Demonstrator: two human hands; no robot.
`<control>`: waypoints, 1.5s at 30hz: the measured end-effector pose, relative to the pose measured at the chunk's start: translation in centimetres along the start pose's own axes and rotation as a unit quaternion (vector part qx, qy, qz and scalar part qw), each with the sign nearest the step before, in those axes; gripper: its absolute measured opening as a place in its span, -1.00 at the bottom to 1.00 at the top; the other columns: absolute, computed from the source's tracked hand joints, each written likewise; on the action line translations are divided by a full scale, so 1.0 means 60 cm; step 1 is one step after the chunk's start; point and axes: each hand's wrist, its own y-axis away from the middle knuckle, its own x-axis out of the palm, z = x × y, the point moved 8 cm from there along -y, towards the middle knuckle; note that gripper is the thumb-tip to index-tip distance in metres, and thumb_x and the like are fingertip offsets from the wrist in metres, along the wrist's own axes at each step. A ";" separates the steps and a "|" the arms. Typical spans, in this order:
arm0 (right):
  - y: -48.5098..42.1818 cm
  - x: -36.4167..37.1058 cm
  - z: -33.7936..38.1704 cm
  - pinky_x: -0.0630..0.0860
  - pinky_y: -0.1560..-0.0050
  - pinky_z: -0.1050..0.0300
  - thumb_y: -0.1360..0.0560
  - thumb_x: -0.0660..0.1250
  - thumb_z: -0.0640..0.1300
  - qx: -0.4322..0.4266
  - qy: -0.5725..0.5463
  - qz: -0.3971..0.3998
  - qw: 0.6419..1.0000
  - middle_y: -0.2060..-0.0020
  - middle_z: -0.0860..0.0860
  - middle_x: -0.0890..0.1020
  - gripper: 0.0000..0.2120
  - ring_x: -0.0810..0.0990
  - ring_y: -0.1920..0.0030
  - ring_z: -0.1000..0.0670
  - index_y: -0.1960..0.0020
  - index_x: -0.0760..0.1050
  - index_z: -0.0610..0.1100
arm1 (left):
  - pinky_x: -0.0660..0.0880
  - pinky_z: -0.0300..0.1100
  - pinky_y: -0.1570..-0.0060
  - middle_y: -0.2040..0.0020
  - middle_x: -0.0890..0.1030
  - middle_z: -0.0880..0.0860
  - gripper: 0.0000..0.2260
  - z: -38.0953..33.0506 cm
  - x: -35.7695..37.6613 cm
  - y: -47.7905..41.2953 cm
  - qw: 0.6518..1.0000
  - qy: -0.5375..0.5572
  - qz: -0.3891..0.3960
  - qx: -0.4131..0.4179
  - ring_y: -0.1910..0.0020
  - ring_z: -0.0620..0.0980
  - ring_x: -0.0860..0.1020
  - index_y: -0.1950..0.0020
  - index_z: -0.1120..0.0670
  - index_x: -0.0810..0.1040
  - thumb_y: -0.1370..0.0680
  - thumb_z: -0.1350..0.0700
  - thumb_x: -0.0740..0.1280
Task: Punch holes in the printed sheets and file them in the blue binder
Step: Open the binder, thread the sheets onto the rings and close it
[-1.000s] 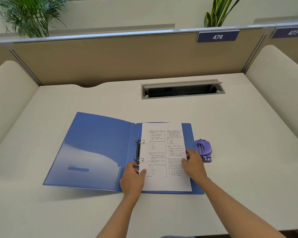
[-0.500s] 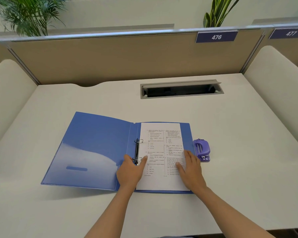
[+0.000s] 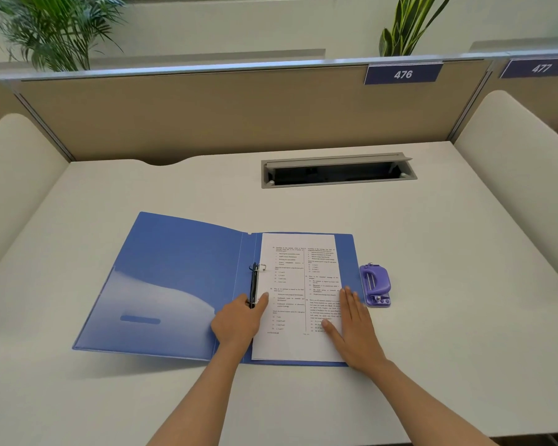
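Observation:
The blue binder (image 3: 174,278) lies open and flat on the desk. The printed sheets (image 3: 298,284) lie in its right half, their left edge at the black ring mechanism (image 3: 254,281). The upper ring shows through the paper; the lower ring is hidden under my left hand (image 3: 239,323), which rests on the spine with its thumb pressed onto the sheet's left edge. My right hand (image 3: 355,326) lies flat, fingers together, on the sheets' lower right part. A purple hole punch (image 3: 375,284) stands just right of the binder, a little beyond my right fingertips.
A grey cable tray (image 3: 337,170) with its lid raised is set into the white desk (image 3: 448,268) behind the binder. Beige partition panels close the back and both sides. Plants stand behind the partition.
My right hand slid from the sheet's right edge by the punch down onto the lower right of the page and flattened. My left hand moved up to the lower ring, and the sheets settled left.

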 end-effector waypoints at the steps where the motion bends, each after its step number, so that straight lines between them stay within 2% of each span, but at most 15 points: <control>1: 0.000 0.001 0.000 -0.29 -0.50 0.15 -0.36 -0.39 0.50 0.000 0.007 0.003 1.000 -0.55 0.00 -0.26 -0.06 -0.28 -0.54 0.03 -0.53 -0.35 -0.10 | 0.29 -0.24 0.40 0.30 0.54 -0.04 -0.51 0.000 0.001 0.001 1.000 -0.002 0.000 0.003 0.31 -0.07 0.49 0.24 0.02 0.39 -0.50 -0.40 0.07; 6: 0.000 0.006 -0.003 -0.33 -0.48 0.16 -0.35 -0.40 0.50 0.001 0.025 0.012 1.000 -0.53 0.01 -0.29 -0.09 -0.31 -0.53 0.04 -0.49 -0.43 -0.08 | 0.35 -0.23 0.39 0.32 0.53 -0.05 -0.52 0.001 0.005 0.002 1.000 -0.002 -0.007 0.010 0.32 -0.07 0.50 0.25 0.00 0.35 -0.51 -0.40 0.06; 11: -0.001 0.007 -0.005 -0.32 -0.48 0.15 -0.35 -0.41 0.50 -0.004 0.028 0.010 1.000 -0.51 0.03 -0.31 -0.10 -0.32 -0.52 0.05 -0.47 -0.44 -0.05 | 0.46 -0.18 0.30 0.30 0.55 -0.04 -0.55 0.004 0.007 0.003 1.000 0.005 -0.008 0.009 0.31 -0.05 0.53 0.19 0.00 0.41 -0.56 -0.34 0.02; 15: -0.003 0.007 -0.005 -0.34 -0.47 0.16 -0.34 -0.42 0.51 -0.004 0.030 0.013 0.999 -0.50 0.04 -0.34 -0.10 -0.33 -0.52 0.06 -0.46 -0.47 -0.06 | 0.40 -0.22 0.33 0.22 0.58 -0.05 -0.55 0.003 0.010 -0.001 0.999 -0.017 0.013 0.023 0.26 -0.06 0.53 0.10 -0.01 0.44 -0.56 -0.35 0.01; 18: -0.015 0.001 -0.006 -0.33 -0.46 0.17 -0.35 -0.39 0.50 -0.006 0.031 0.021 0.999 -0.51 0.05 -0.31 -0.11 -0.33 -0.51 0.09 -0.46 -0.47 -0.06 | 0.39 -0.21 0.35 0.25 0.56 -0.05 -0.54 0.004 0.013 -0.002 1.000 0.003 0.024 0.017 0.27 -0.06 0.52 0.13 0.01 0.43 -0.56 -0.35 0.02; 23: -0.045 -0.022 -0.015 -0.29 -0.47 0.16 -0.36 -0.35 0.49 -0.009 0.018 0.035 0.999 -0.56 0.02 -0.22 -0.04 -0.25 -0.54 0.07 -0.54 -0.32 -0.11 | 0.30 -0.21 0.41 0.32 0.48 -0.07 -0.57 -0.013 0.013 0.008 0.999 0.042 0.021 0.009 0.35 -0.10 0.43 0.18 0.03 0.38 -0.58 -0.30 0.05; 30: -0.058 -0.056 -0.028 -0.19 -0.48 0.16 -0.40 -0.17 0.46 -0.008 -0.010 0.033 0.999 -0.57 0.06 -0.15 -0.08 -0.19 -0.54 0.10 -0.57 -0.23 -0.09 | 0.35 -0.19 0.36 0.27 0.55 -0.02 -0.54 -0.033 0.025 0.006 0.996 0.076 0.041 0.009 0.31 -0.07 0.49 0.19 0.05 0.41 -0.57 -0.32 0.06; 35: -0.043 -0.060 -0.023 -0.09 -0.53 0.08 -0.52 0.17 0.27 0.053 -0.070 0.004 0.996 -0.57 0.01 -0.11 -0.13 -0.13 -0.56 0.02 -0.57 -0.18 -0.13 | 0.40 -0.16 0.26 0.31 0.52 -0.04 -0.54 -0.032 0.022 0.003 0.994 0.100 0.036 0.013 0.34 -0.09 0.46 0.24 0.05 0.38 -0.56 -0.32 0.08; 38: -0.027 -0.053 -0.023 -0.03 -0.53 0.08 -0.49 0.27 0.26 0.090 -0.084 -0.025 0.992 -0.57 -0.02 -0.05 -0.08 -0.08 -0.56 0.00 -0.57 -0.12 -0.17 | 0.45 -0.13 0.20 0.32 0.50 -0.05 -0.53 -0.031 0.021 -0.001 0.994 0.100 0.035 0.015 0.35 -0.10 0.45 0.25 0.05 0.36 -0.55 -0.33 0.06; 40: -0.018 -0.048 -0.023 0.02 -0.53 0.06 -0.45 0.32 0.26 0.113 -0.098 -0.039 0.988 -0.57 -0.03 -0.01 -0.05 -0.04 -0.56 -0.01 -0.56 -0.09 -0.18 | 0.48 -0.07 0.12 0.28 0.53 -0.04 -0.49 -0.029 0.024 -0.003 0.993 0.109 0.047 0.001 0.28 -0.06 0.49 0.20 0.06 0.39 -0.52 -0.38 0.05; 41: -0.016 -0.046 -0.022 0.04 -0.53 0.05 -0.44 0.34 0.25 0.118 -0.106 -0.043 0.986 -0.56 -0.04 0.01 -0.05 -0.02 -0.55 -0.02 -0.56 -0.07 -0.18 | 0.49 -0.04 0.08 0.23 0.54 -0.02 -0.48 -0.028 0.021 0.000 0.992 0.116 0.041 -0.014 0.22 -0.02 0.52 0.16 0.07 0.39 -0.50 -0.40 0.07; 43: -0.015 -0.046 -0.015 0.07 -0.53 0.04 -0.43 0.38 0.20 0.113 -0.113 -0.049 0.986 -0.54 -0.06 0.06 -0.07 0.03 -0.54 -0.03 -0.55 -0.02 -0.20 | 0.45 -0.03 0.09 0.15 0.52 0.02 -0.46 -0.033 0.001 0.011 0.995 0.089 -0.034 -0.013 0.15 0.04 0.50 0.06 0.10 0.38 -0.48 -0.40 0.15; 45: -0.015 -0.050 -0.008 0.10 -0.51 0.05 -0.43 0.40 0.15 0.108 -0.111 -0.055 0.986 -0.52 -0.07 0.11 -0.12 0.08 -0.52 -0.05 -0.53 0.03 -0.20 | 0.36 -0.10 0.15 0.13 0.48 0.02 -0.54 -0.072 -0.017 0.038 0.989 0.053 -0.113 0.077 0.15 0.03 0.44 0.03 0.11 0.39 -0.49 -0.31 0.24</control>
